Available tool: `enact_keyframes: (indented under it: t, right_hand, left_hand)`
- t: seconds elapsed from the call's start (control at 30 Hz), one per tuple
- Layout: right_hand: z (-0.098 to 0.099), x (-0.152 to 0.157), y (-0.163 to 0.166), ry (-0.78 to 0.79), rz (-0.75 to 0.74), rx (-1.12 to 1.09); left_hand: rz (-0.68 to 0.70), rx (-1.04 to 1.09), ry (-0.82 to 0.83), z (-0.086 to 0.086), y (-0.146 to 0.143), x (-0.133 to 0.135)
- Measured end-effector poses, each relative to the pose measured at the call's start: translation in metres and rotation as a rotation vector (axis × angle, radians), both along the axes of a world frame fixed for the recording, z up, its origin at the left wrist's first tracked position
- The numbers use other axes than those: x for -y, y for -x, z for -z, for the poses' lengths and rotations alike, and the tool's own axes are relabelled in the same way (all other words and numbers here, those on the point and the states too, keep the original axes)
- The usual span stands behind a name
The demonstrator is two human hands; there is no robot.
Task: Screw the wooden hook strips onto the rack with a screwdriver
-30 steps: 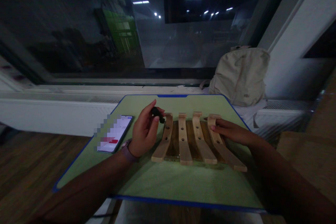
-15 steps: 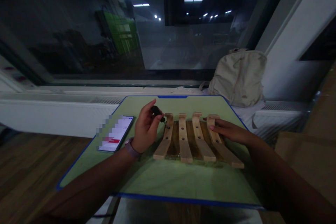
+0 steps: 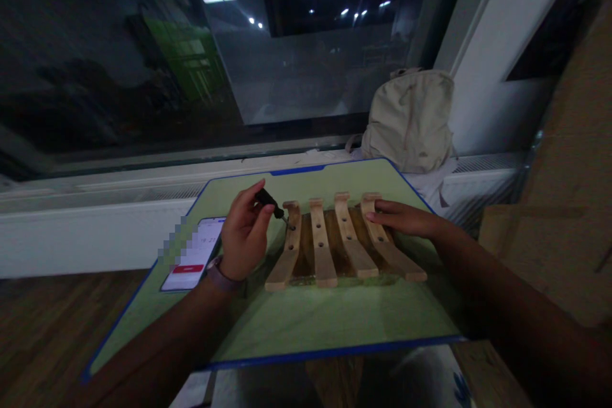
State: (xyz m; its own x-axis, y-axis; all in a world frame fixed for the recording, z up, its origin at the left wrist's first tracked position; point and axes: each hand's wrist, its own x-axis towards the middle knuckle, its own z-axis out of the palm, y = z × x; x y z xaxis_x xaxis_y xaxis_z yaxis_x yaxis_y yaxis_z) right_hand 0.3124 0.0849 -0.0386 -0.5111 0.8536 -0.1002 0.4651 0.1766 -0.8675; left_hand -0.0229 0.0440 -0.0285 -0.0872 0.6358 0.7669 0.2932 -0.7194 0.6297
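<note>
Head view, the only camera. Dim light. The left hand (image 3: 245, 237) is closed in a pinch, thumb and fingers around a small black-handled screwdriver (image 3: 266, 201). Its shaft slants down and to the right, ending at the upper end of the leftmost of four pale wooden slats (image 3: 321, 242). The slats lie side by side and spaced apart on a darker wooden board (image 3: 347, 248), each drilled with a row of small holes. The right hand (image 3: 406, 218) is open, its fingers (image 3: 382, 209) extended and resting across the upper end of the rightmost slat. All of this sits near the middle of a green mat (image 3: 325, 322) with a blue border.

Judgement: the step in hand appears to be driver work at the leftmost slat, with the right hand steadying the assembly. The position calls for the tip to seat squarely in its fastener before any turning.

Hard to make out: whether the tip touches wood or a fastener, and whether screws sit in the holes. The undersides of the slats cannot be seen. A phone (image 3: 194, 258) lies left of the left hand, its screen partly obscured by pixelation, with a red bar showing. A beige backpack (image 3: 408, 121) lies beyond the mat. Both forearms run out of frame.
</note>
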Motion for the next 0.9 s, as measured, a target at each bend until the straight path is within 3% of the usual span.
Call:
enact_keyframes:
  t: [0.37, 0.57, 0.9]
  right_hand:
    - [0.0013, -0.0001, -0.0008, 0.002, 0.039, -0.069]
    - [0.0020, 0.0007, 0.0000, 0.003, 0.059, -0.111]
    - [-0.0022, 0.0022, 0.0017, 0.020, 0.050, -0.083]
  left_hand:
    - [0.159, -0.014, -0.098, 0.0040, -0.0046, -0.0010]
    - [0.061, -0.025, -0.038, 0.0059, -0.0038, -0.0001]
    - [0.175, 0.020, -0.027, 0.0060, -0.0037, -0.0032]
